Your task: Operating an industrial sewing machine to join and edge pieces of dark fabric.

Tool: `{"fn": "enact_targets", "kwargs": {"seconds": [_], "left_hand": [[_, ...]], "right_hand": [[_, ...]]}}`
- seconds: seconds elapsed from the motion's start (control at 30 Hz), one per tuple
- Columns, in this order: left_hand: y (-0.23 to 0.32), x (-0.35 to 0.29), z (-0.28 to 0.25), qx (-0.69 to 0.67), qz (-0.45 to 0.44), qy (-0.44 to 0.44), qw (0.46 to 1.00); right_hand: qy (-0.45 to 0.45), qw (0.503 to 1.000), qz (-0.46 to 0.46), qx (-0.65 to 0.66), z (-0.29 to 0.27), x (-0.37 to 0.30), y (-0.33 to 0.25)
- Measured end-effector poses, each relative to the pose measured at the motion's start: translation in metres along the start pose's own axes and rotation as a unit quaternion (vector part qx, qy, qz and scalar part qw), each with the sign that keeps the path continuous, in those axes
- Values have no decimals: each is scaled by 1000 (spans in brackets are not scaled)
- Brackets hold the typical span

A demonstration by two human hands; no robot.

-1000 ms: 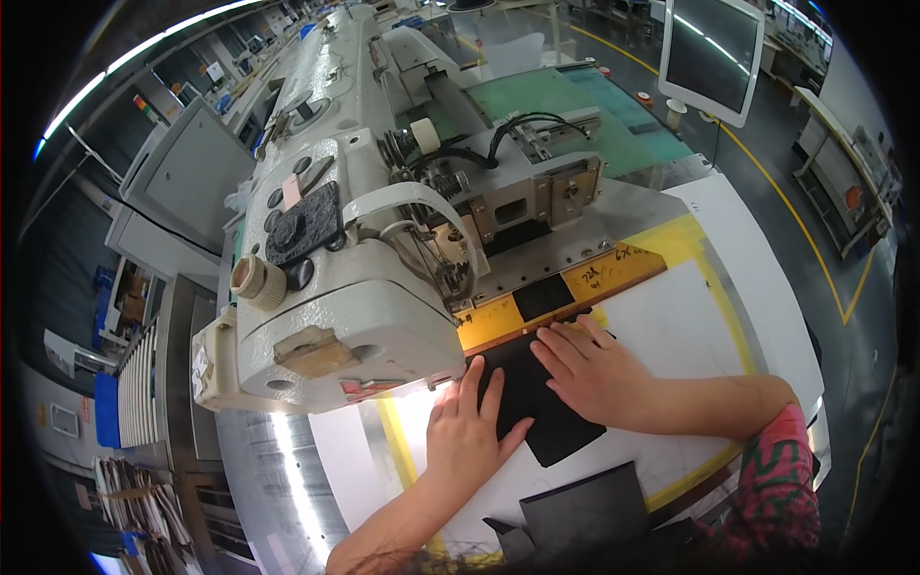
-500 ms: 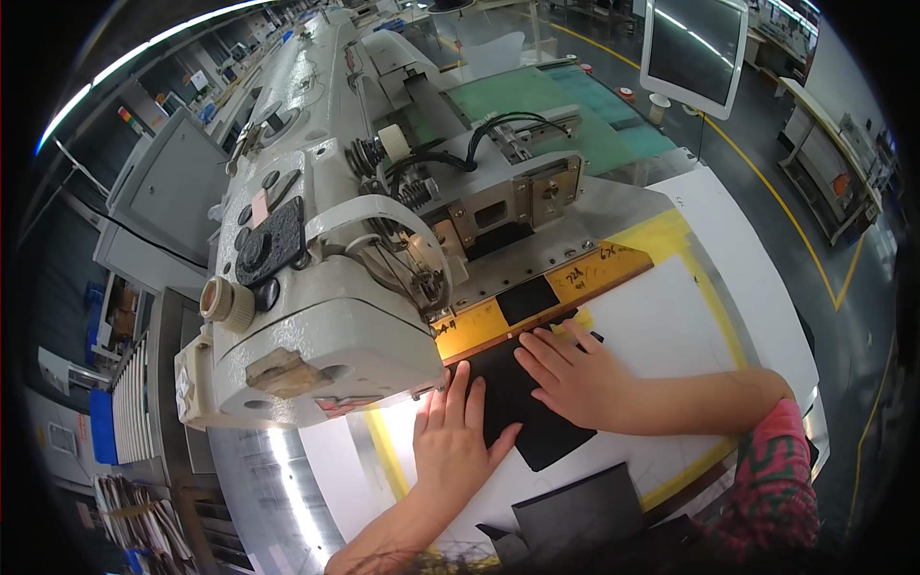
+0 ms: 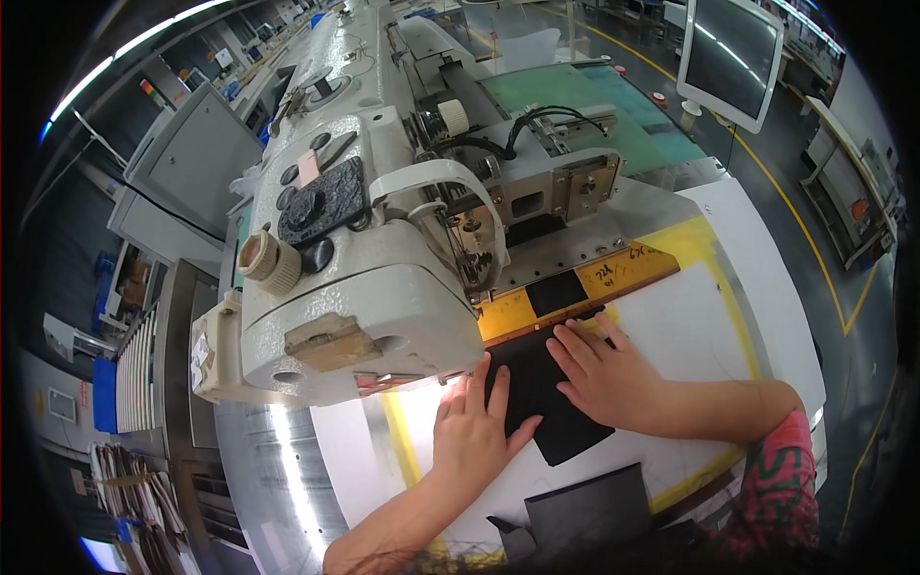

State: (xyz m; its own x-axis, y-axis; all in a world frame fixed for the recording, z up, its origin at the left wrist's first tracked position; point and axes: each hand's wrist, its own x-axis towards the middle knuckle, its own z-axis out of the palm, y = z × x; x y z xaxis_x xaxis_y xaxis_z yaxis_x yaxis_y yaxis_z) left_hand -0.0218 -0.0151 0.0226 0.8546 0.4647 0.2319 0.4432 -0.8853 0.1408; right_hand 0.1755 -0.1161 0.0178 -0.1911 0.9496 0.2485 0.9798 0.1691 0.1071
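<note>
A black piece of fabric (image 3: pixel 539 410) lies flat on the white work surface, its far edge against the yellow-orange clamp plate (image 3: pixel 628 271) of a large sewing machine (image 3: pixel 379 326). My left hand (image 3: pixel 471 429) rests palm down at the fabric's left edge with its fingers stretched toward the plate, beside the lit area under the machine head. On the right side of the cloth lies my right hand (image 3: pixel 611 383), fingers spread flat and fingertips close to the plate's near edge. What lies beneath the fingers is hidden. Nearer to me sits a dark, folded flat piece (image 3: pixel 586 503).
Yellow tape (image 3: pixel 724 287) borders the white sheet. The machine head rises directly left of the plate, close to my left hand. A screen (image 3: pixel 730 59) stands at the far right, past a green surface (image 3: pixel 546 101). Bundled papers (image 3: pixel 144 484) sit at the lower left.
The whole view has shifted, so the machine and table appear farther right. Both hands stay flat on the black fabric, with little visible movement against it.
</note>
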Motion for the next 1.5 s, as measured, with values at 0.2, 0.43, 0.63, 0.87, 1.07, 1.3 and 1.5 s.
{"fn": "enact_targets", "kwargs": {"seconds": [0.2,0.43,0.63,0.87,1.07,1.3,1.5], "left_hand": [[1,2,-1,2,3,4,1000],[1,4,-4,19,20,25,999],[0,2,-5,43,19,22,999],[1,3,-5,48,15,17,999],[1,4,-4,49,21,27,998],[5,3,-7,40,-20,-17,999],[9,6,-11,82,7,26,996]], "right_hand": [[5,1000,8,-1,0,0,2],[6,1000,-22,21,-3,0,13],[10,999,-31,32,2,-2,13],[8,999,-30,41,4,-2,15],[0,999,-32,34,3,-3,16],[9,999,-36,39,9,-5,17],[13,998,-45,41,8,-6,19]]}}
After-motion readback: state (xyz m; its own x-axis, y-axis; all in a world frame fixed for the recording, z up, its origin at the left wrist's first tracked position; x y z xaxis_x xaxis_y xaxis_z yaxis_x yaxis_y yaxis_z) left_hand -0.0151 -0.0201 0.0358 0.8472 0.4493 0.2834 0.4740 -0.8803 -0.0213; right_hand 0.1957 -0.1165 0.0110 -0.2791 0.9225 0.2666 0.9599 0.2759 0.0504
